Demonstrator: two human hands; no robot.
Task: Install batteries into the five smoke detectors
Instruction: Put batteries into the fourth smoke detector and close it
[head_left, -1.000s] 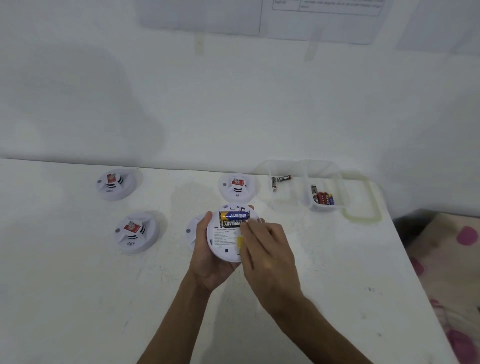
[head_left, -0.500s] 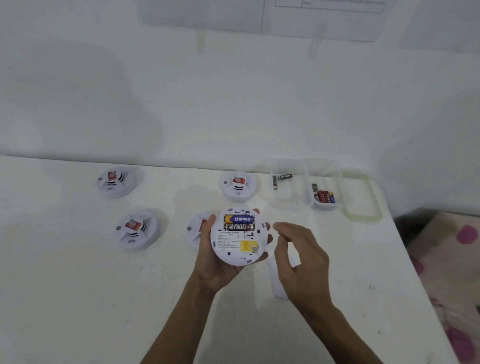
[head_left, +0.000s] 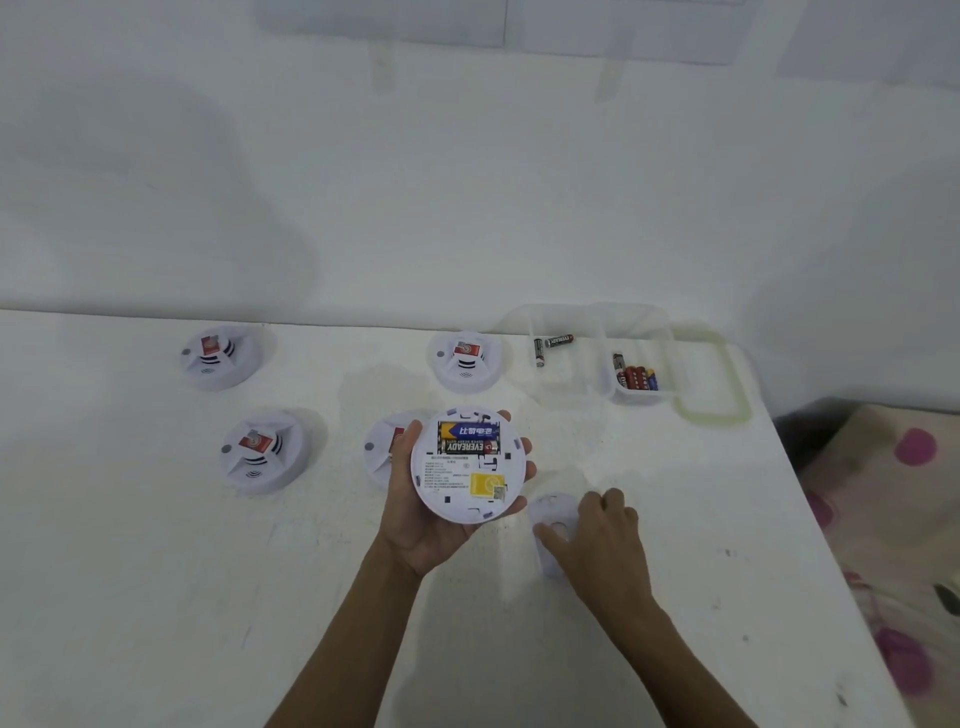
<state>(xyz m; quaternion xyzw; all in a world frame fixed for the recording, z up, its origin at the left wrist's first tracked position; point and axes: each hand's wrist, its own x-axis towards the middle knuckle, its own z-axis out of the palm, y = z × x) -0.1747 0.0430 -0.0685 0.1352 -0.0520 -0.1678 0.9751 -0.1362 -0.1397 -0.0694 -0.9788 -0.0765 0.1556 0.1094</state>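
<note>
Batteries (head_left: 467, 439) fill the smoke detector (head_left: 470, 475) gripped by the left hand (head_left: 415, 525), while the right hand (head_left: 597, 540) pinches the white cover (head_left: 553, 512).

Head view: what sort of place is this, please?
Probably a plain indoor work table set up for one job, rather than a lived-in room: a bare white table against a white wall, several smoke detectors laid out on it, and a clear box of spare batteries.
</note>
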